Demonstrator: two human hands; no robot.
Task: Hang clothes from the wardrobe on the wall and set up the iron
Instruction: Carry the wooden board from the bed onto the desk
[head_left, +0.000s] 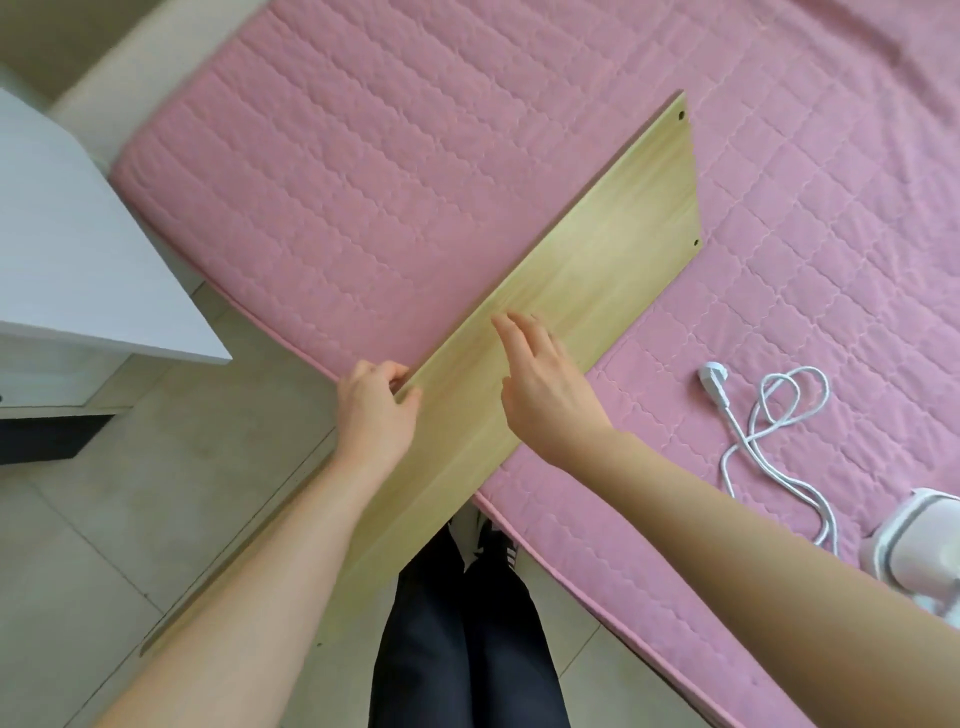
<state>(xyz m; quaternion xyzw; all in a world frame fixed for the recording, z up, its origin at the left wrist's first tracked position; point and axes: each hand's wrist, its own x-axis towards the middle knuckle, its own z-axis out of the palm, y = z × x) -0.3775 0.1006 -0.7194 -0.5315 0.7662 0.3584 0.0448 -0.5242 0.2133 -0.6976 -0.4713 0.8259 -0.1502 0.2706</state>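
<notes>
White cabinet (78, 234): stands at the far left on the tiled floor (130, 493), apart from the bed and not part of the action

Left hand (376, 410): grips the near left edge of the board, fingers curled over the rim and thumb on the top face; this hold looks meant to steer the long plank and stop it tipping off the bed

Wooden board (597, 249): a long pale plank lying diagonally, its far end with two small holes resting flat on the mattress, its near end jutting past the bed edge over the floor towards the person; probably being laid down as a firm, flat surface for ironing, since the bed alone is soft

Legs (467, 649): dark trousers and black-and-white shoes (480, 540), standing right against the bed edge, partly under the overhanging plank

Right hand (545, 395): lies open on the top face of the plank, fingers straight and slightly spread, holding nothing; it seems to press or guide the plank while the other hand holds the edge

Pink quilted mattress (389, 156): fills the upper and right part of the view and carries the plank, the cable and the iron

White cable (769, 457): loosely looped on the mattress to the right of the plank, its plug (712, 376) lying free, so the appliance is not connected yet

Iron (914, 540): a white appliance, cut off by the right edge of the view, sitting on the mattress near the bed edge, well apart from both hands; set aside within reach until the surface is ready

Clothes and wardrobe: not in view
</notes>
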